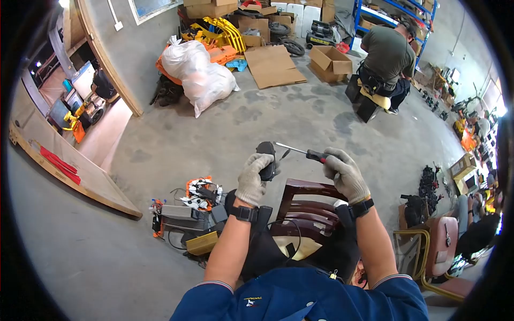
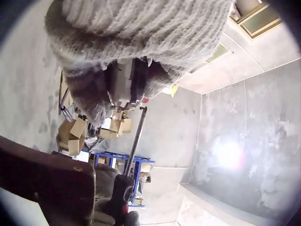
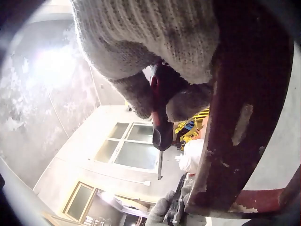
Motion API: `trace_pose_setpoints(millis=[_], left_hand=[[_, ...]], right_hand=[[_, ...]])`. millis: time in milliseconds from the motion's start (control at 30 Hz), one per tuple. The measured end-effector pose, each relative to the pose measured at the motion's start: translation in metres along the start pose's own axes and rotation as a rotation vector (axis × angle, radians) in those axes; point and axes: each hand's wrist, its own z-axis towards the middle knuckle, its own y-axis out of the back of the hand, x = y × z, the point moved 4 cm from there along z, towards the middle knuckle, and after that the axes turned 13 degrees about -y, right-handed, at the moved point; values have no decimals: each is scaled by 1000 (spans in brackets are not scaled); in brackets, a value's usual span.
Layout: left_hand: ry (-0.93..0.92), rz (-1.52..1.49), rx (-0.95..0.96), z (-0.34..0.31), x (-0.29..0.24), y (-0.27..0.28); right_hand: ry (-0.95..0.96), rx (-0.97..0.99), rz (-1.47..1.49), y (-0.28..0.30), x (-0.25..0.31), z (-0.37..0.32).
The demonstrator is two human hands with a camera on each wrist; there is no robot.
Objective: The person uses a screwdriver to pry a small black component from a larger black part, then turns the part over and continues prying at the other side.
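In the head view my gloved left hand (image 1: 251,179) grips a dark, rounded oblong device (image 1: 266,156), held up in front of the chair. A thin dark piece (image 1: 285,154) juts from its right side. My right hand (image 1: 347,174), also gloved, holds a screwdriver (image 1: 317,156) by its red and black handle. The metal shaft points left, its tip near the device's upper end. From the left wrist, the device (image 2: 123,82) shows between the glove's fingers, the screwdriver shaft (image 2: 136,141) apart from it. The right wrist view shows curled fingers round the handle (image 3: 162,113).
A dark red wooden chair back (image 1: 308,188) stands just beyond my lap. Orange and white mechanical parts (image 1: 202,193) and a grey ribbed unit (image 1: 184,216) lie at left. Farther off are white bags (image 1: 201,75), a cardboard box (image 1: 331,63) and a seated person (image 1: 386,56).
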Motion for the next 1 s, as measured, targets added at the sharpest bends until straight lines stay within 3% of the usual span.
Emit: trace_pose_setpoints(millis=[233, 467, 567, 700, 767, 833, 900, 1000], left_hand=[[-9, 357, 317, -12, 0, -32], [-58, 600, 426, -30, 19, -55], [-87, 653, 405, -30, 28, -56], [20, 548, 298, -35, 24, -58], [-255, 678, 334, -27, 26, -38], [-234, 680, 300, -22, 26, -29], [-61, 379, 148, -22, 26, -25], [-42, 452, 169, -22, 20, -28]], right_hand=[[63, -41, 101, 6, -1, 1], [131, -36, 213, 4, 0, -5], [130, 11, 242, 8, -4, 1], [137, 30, 245, 5, -4, 0], [151, 57, 263, 4, -3, 0], [154, 43, 265, 2, -3, -1], [169, 55, 272, 0, -5, -3], [181, 52, 236, 1, -5, -2]])
